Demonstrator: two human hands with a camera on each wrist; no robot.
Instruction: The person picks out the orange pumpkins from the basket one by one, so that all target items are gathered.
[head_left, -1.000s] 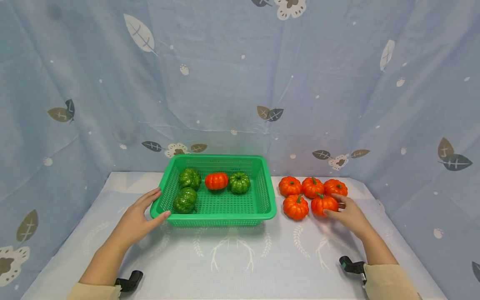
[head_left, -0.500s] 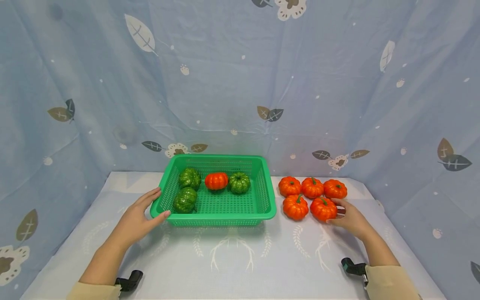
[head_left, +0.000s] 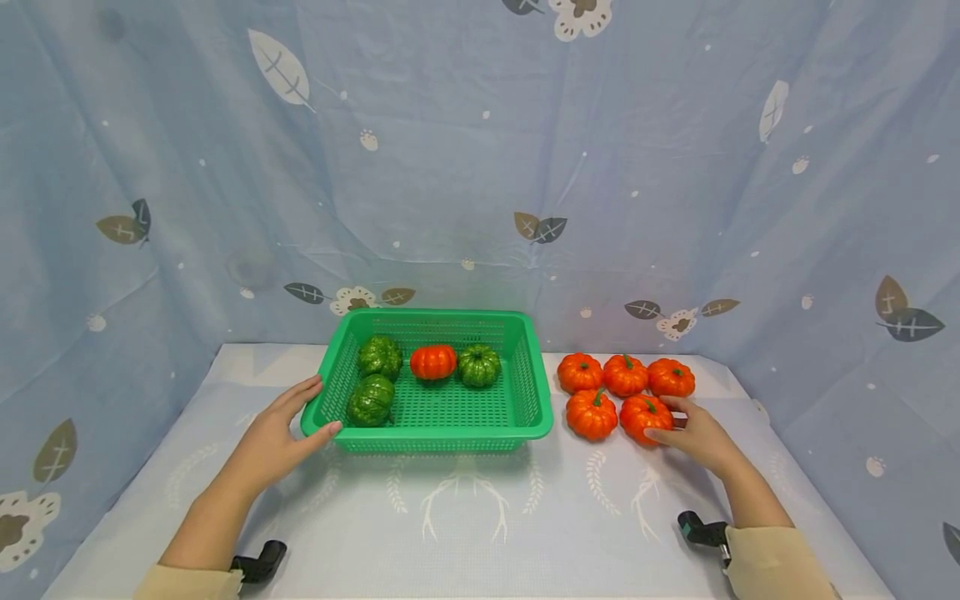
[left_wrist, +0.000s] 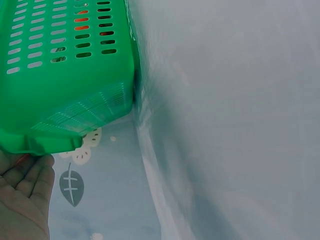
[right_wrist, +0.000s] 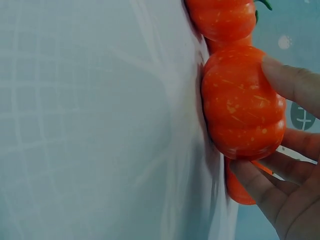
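A green plastic basket point(head_left: 450, 430) stands mid-table with three green pumpkins point(head_left: 371, 400) and one orange pumpkin point(head_left: 432, 362) inside. My left hand point(head_left: 298, 419) rests against its front left corner, fingers straight along the side and thumb on the front wall; the left wrist view shows the basket's corner point(left_wrist: 75, 115) above my left hand point(left_wrist: 25, 195). Several orange pumpkins point(head_left: 625, 375) sit to the right of the basket. My right hand point(head_left: 681, 427) grips the front right pumpkin point(head_left: 643, 415), thumb in front and fingers behind, seen close as the held pumpkin point(right_wrist: 242, 110) in my right hand point(right_wrist: 280, 190).
The table wears a pale blue cloth point(head_left: 480, 517) and a leaf-print curtain point(head_left: 480, 167) closes in the back and both sides. Bare cloth lies in front of the basket. Black wrist camera mounts point(head_left: 701, 530) sit on both forearms.
My right hand has slid from beside the back pumpkins to round the front right pumpkin and drawn it slightly toward me. The left hand and basket have not moved.
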